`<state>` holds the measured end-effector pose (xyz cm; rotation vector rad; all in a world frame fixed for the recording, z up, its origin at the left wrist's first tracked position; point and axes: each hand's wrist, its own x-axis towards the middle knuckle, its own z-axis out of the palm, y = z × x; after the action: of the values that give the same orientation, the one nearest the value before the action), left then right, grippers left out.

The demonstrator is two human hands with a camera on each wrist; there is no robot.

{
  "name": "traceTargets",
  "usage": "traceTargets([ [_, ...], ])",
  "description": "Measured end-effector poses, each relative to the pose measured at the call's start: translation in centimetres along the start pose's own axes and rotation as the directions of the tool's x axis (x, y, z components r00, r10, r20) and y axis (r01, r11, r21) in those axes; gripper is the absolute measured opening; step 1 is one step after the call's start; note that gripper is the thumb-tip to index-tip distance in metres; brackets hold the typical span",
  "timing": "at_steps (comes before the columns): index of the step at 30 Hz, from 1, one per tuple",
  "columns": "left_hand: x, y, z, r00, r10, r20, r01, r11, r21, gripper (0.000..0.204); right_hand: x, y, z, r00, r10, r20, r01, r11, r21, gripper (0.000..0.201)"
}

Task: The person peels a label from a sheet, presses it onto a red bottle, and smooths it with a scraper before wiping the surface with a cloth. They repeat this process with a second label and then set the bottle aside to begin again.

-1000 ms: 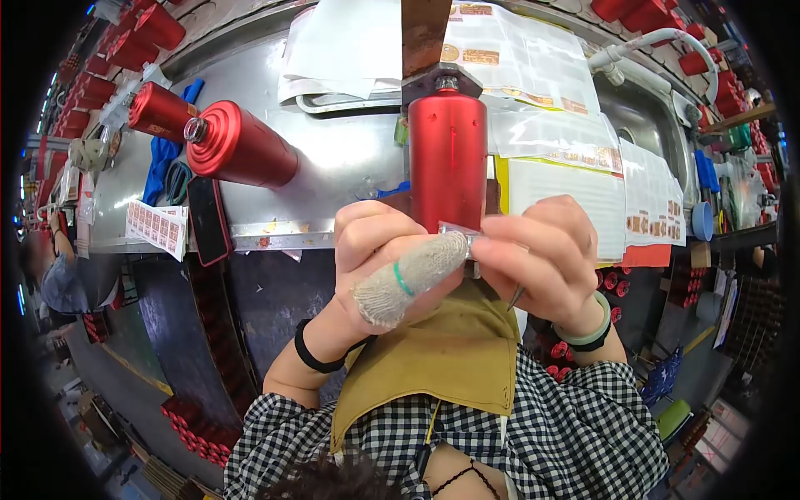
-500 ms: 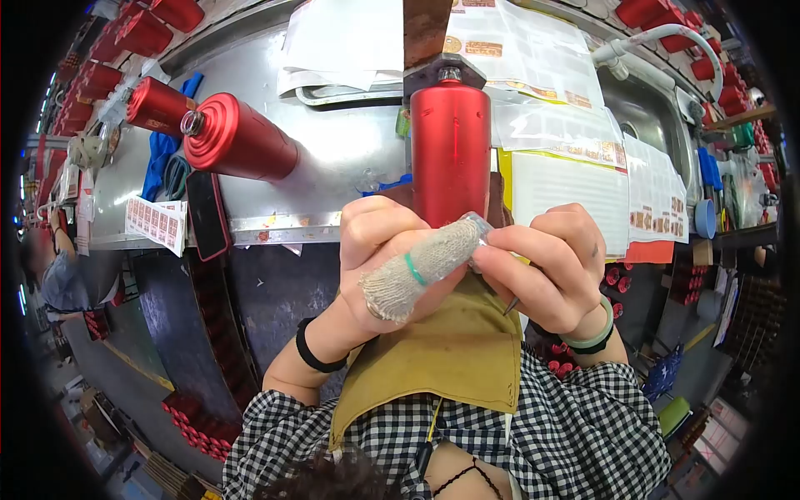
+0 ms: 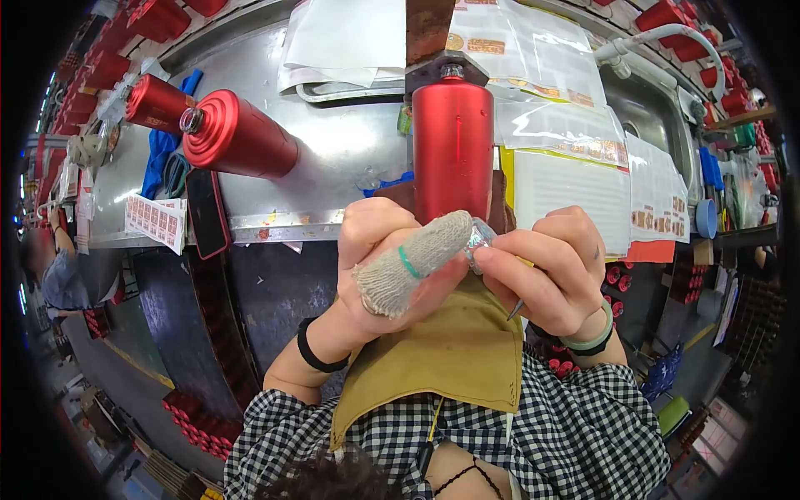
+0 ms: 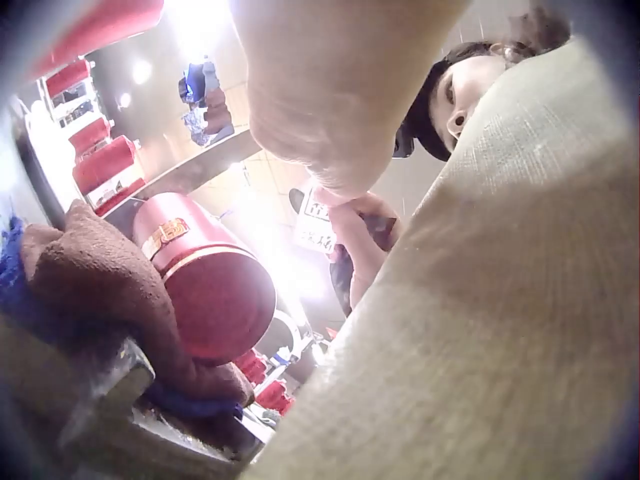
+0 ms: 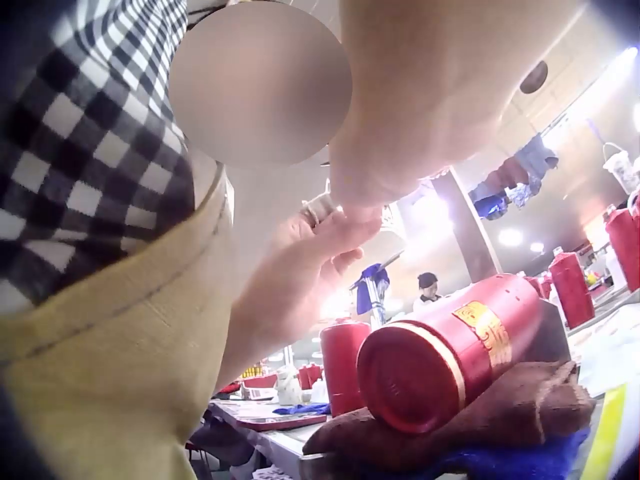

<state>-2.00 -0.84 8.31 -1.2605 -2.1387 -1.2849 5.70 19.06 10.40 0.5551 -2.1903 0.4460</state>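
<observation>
In the head view, the left hand (image 3: 375, 262) has a grey knitted cover (image 3: 417, 262) with a green band on its thumb. Fingers of both hands pinch a small clear film (image 3: 478, 240) at the cover's tip. The right hand (image 3: 554, 271) also holds a thin pointed metal tool (image 3: 516, 309), tip down. A printed white label (image 4: 315, 222) shows between the hands in the left wrist view. Just beyond them a red bottle (image 3: 452, 150) lies on its side on a brown cloth (image 5: 520, 405), its neck at a metal block (image 3: 450, 71).
Two more red bottles (image 3: 242, 137) (image 3: 156, 104) stand at the left on the metal table (image 3: 333, 137), near a phone (image 3: 207, 215) and printed label strips (image 3: 156, 221). Label sheets (image 3: 567, 192) lie right of the bottle, beside a sink (image 3: 650, 121).
The clear film has turned and now shows crumpled between the cover's tip and the right fingers. Both hands remain together, with the right one shifted slightly to the right.
</observation>
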Motion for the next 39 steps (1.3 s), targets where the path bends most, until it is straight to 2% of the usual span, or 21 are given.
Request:
traceTargets([
  [4,-0.4,-0.1,0.2,0.999,-0.044,-0.006,0.044,0.998,-0.054,0.032,0.0,-0.1,0.0,1.0,0.001,0.008,-0.001,1.0,0.006,0.045],
  [9,-0.8,-0.5,0.1,1.0,0.002,-0.029,-0.006,0.991,-0.137,0.053,0.0,-0.2,0.1,1.0,0.001,0.013,-0.001,1.0,0.009,0.045],
  [18,-0.9,-0.6,0.1,0.997,0.0,-0.078,-0.01,0.991,-0.13,0.069,-0.1,-0.4,0.1,1.0,0.028,0.011,-0.028,0.999,0.03,0.043],
  [19,-0.9,-0.6,0.1,0.997,0.0,-0.077,-0.01,0.991,-0.13,0.069,-0.1,-0.4,0.1,0.999,0.027,0.019,-0.027,0.999,0.021,0.041],
  [21,-0.5,-0.5,0.1,0.999,-0.034,-0.033,0.027,0.982,-0.185,0.042,0.0,-0.2,-0.1,0.999,0.027,0.023,-0.027,1.0,0.014,0.04],
  [24,-0.2,-0.2,0.5,0.997,-0.029,-0.074,0.017,0.988,-0.156,0.037,0.1,-0.5,-0.2,0.997,0.073,0.039,-0.074,0.997,0.024,0.037],
  [26,0.4,0.4,0.2,0.997,-0.065,-0.052,0.055,0.982,-0.183,0.042,0.4,-0.8,-0.2,0.974,0.215,0.078,-0.221,0.971,0.093,0.032],
  [27,0.8,0.7,0.1,0.995,-0.1,-0.03,0.092,0.974,-0.208,0.046,0.7,-1.1,-0.2,0.942,0.313,0.12,-0.33,0.929,0.165,0.023],
  [28,1.1,1.2,-0.1,0.994,-0.103,-0.025,0.096,0.972,-0.213,0.046,0.8,-1.3,-0.6,0.94,0.319,0.123,-0.337,0.927,0.163,0.023],
  [29,1.3,1.7,-0.3,0.961,-0.26,0.096,0.277,0.901,-0.335,0.053,0.9,-1.6,-1.0,0.835,0.483,0.264,-0.544,0.797,0.263,0.018],
  [30,1.3,2.1,-0.4,0.89,-0.391,0.235,0.456,0.783,-0.424,0.059,0.9,-1.9,-1.4,0.686,0.597,0.417,-0.725,0.608,0.323,0.013],
  [31,1.3,2.1,-0.8,0.817,-0.439,0.374,0.576,0.64,-0.508,0.067,1.0,-1.9,-1.6,0.582,0.628,0.517,-0.813,0.436,0.386,0.009],
  [32,1.4,2.1,-1.2,0.81,-0.444,0.383,0.586,0.633,-0.506,0.067,1.0,-2.1,-1.9,0.572,0.632,0.522,-0.82,0.426,0.383,0.009],
  [34,1.6,2.0,-1.6,0.599,-0.52,0.609,0.798,0.322,-0.51,0.064,1.0,-1.9,-2.4,0.325,0.613,0.72,-0.92,0.028,0.391,0.01],
  [35,1.6,1.9,-1.6,0.59,-0.513,0.623,0.805,0.315,-0.503,0.063,0.7,-1.6,-2.7,0.274,0.569,0.775,-0.939,-0.016,0.344,0.012],
  [36,1.5,1.9,-1.7,0.587,-0.515,0.624,0.807,0.313,-0.501,0.063,0.8,-1.8,-2.6,0.272,0.568,0.777,-0.939,-0.019,0.343,0.012],
  [38,1.5,1.9,-1.9,0.493,-0.531,0.689,0.852,0.137,-0.505,0.064,1.3,-2.3,-2.4,0.205,0.571,0.795,-0.894,-0.221,0.389,0.014],
  [39,1.6,1.8,-2.0,0.492,-0.532,0.689,0.853,0.134,-0.505,0.064,1.3,-2.3,-2.4,0.203,0.571,0.796,-0.895,-0.222,0.387,0.014],
])
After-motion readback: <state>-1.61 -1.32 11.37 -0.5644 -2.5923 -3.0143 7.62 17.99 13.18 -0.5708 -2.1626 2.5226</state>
